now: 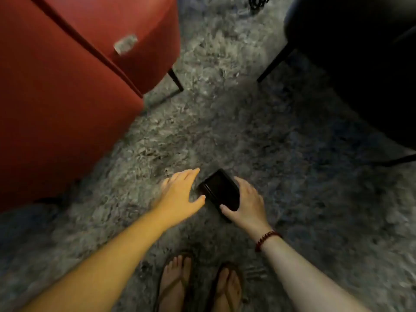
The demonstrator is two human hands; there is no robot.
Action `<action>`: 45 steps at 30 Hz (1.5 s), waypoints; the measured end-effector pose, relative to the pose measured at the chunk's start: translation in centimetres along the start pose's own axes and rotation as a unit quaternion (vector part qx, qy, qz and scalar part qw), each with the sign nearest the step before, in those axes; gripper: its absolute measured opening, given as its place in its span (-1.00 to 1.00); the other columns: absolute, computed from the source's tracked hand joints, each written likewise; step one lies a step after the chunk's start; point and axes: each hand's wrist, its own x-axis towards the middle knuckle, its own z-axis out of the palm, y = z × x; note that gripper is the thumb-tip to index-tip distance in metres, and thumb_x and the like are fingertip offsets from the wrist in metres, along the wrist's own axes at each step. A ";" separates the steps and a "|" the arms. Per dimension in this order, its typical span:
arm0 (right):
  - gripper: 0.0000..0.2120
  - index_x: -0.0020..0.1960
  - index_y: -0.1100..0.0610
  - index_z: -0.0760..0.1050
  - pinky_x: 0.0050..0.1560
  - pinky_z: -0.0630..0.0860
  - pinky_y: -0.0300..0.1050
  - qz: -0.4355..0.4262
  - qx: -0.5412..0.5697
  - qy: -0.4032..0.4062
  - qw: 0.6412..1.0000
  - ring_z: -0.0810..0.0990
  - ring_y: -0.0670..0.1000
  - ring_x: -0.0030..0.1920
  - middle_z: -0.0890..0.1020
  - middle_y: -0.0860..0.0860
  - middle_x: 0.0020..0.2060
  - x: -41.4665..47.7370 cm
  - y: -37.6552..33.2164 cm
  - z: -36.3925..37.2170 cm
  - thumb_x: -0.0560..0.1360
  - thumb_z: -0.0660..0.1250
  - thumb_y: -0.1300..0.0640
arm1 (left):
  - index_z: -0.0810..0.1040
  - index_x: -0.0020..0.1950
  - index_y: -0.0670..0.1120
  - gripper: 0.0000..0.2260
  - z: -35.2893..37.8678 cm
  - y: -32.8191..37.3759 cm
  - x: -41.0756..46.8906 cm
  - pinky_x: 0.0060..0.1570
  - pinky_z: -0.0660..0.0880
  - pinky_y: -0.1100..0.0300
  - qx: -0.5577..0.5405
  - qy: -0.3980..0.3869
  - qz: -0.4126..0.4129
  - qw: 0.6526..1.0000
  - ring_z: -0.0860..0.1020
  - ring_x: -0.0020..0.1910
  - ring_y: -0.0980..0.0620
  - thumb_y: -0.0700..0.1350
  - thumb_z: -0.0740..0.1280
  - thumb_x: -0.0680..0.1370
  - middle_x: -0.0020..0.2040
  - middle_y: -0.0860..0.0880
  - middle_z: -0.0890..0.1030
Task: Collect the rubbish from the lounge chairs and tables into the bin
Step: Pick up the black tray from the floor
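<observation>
A small black bin (219, 191) is held low over the shaggy grey carpet, and I look down into its dark rectangular opening. My right hand (246, 202) grips its right rim, thumb curled over the near edge; a red bead bracelet sits on that wrist. My left hand (181, 193) is spread with straight fingers just left of the bin, its thumb close to the rim. A crumpled clear wrapper (125, 44) lies on the seat of the red lounge chair (67, 86) at the upper left, well away from both hands.
A dark lounge chair (360, 64) with thin black legs fills the upper right. The grey carpet (225, 109) runs between the two chairs. My feet in flip-flops (198, 287) stand at the bottom. A black cable (258, 1) lies at the top edge.
</observation>
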 end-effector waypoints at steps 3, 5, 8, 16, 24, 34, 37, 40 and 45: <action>-0.10 0.47 0.02 -0.05 0.43 0.00 -0.01 0.021 -0.018 0.006 1.000 0.06 0.04 0.46 0.12 0.04 0.47 3.5 3.1 6.1 0.33 0.40 -0.13 | 0.08 0.50 0.01 -0.38 5.2 -3.5 3.1 0.38 0.13 0.08 -0.020 0.008 -0.013 1.000 0.17 0.44 0.04 0.14 0.21 0.51 0.47 0.04 0.24; -0.01 0.47 -0.05 -0.17 0.45 -0.11 0.03 0.035 -0.036 0.004 0.999 -0.04 0.08 0.48 0.00 0.06 0.49 4.9 4.6 9.5 0.30 0.43 -0.14 | 0.05 0.51 0.03 -0.38 7.8 -5.3 4.4 0.39 0.10 0.09 -0.037 -0.008 -0.033 0.999 0.14 0.45 0.06 0.15 0.19 0.52 0.48 0.05 0.21; 0.06 0.46 -0.11 -0.22 0.44 -0.12 0.11 0.033 -0.066 0.041 0.996 -0.04 0.14 0.46 -0.01 0.11 0.48 6.4 6.0 12.9 0.26 0.47 -0.10 | 0.03 0.51 0.04 -0.38 10.4 -7.0 5.7 0.41 0.08 0.06 -0.043 -0.019 -0.047 0.998 0.13 0.46 0.06 0.15 0.18 0.52 0.49 0.04 0.19; 0.06 0.45 -0.15 -0.12 0.32 0.13 0.18 0.007 -0.003 0.098 0.995 0.18 0.19 0.32 0.18 0.13 0.35 4.8 2.6 7.3 0.16 0.48 -0.05 | 0.05 0.50 0.02 -0.39 7.6 -4.4 4.1 0.41 0.17 0.01 -0.114 -0.008 -0.084 0.990 0.17 0.45 0.00 0.13 0.21 0.52 0.48 0.00 0.22; 0.11 0.44 -0.13 -0.09 0.24 0.24 0.22 -0.041 0.055 0.235 0.970 0.27 0.21 0.29 0.27 0.15 0.31 -6.2 -9.8 -15.8 0.09 0.52 -0.09 | -0.07 0.51 0.05 -0.27 -11.1 10.5 -5.5 0.28 0.19 0.28 -0.236 0.086 -0.016 0.968 0.24 0.41 0.12 0.17 0.25 0.48 0.48 0.05 0.22; 0.08 0.41 -0.24 -0.14 0.23 0.23 0.11 -0.226 0.126 0.310 0.915 0.29 0.11 0.30 0.26 0.05 0.33 -17.3 -31.7 -41.6 0.08 0.44 -0.27 | 0.10 0.37 0.25 -0.35 -40.9 22.3 -20.6 0.09 0.46 0.36 -0.315 0.331 0.083 0.886 0.53 0.05 0.32 0.00 0.41 0.43 0.14 0.27 0.48; 0.07 0.41 -0.25 -0.14 0.28 0.20 0.15 -0.292 0.123 0.288 0.904 0.26 0.12 0.34 0.21 0.05 0.36 -20.0 -38.8 -45.1 0.11 0.45 -0.22 | 0.10 0.29 0.29 -0.37 -46.8 21.9 -25.5 -0.09 0.43 0.50 -0.317 0.408 0.085 0.852 0.56 -0.07 0.34 -0.05 0.43 0.42 0.07 0.26 0.51; 0.01 0.37 -0.22 -0.16 0.29 0.21 0.11 -0.347 0.136 0.274 0.887 0.24 0.09 0.36 0.21 0.03 0.37 -22.1 -46.1 -46.5 0.10 0.37 -0.26 | 0.14 0.31 0.22 -0.36 -51.8 20.2 -29.7 -0.19 0.47 0.48 -0.325 0.484 0.059 0.811 0.57 -0.15 0.33 -0.11 0.45 0.41 0.01 0.24 0.52; 0.05 0.37 -0.27 -0.26 0.28 0.23 0.06 -0.441 0.113 0.226 0.861 0.20 0.03 0.38 0.15 -0.03 0.39 -23.8 -56.9 -44.7 0.12 0.36 -0.33 | 0.19 0.30 0.16 -0.34 -57.0 14.4 -35.7 -0.15 0.55 0.25 -0.360 0.581 0.014 0.730 0.59 -0.08 0.17 -0.23 0.47 0.37 0.04 0.13 0.52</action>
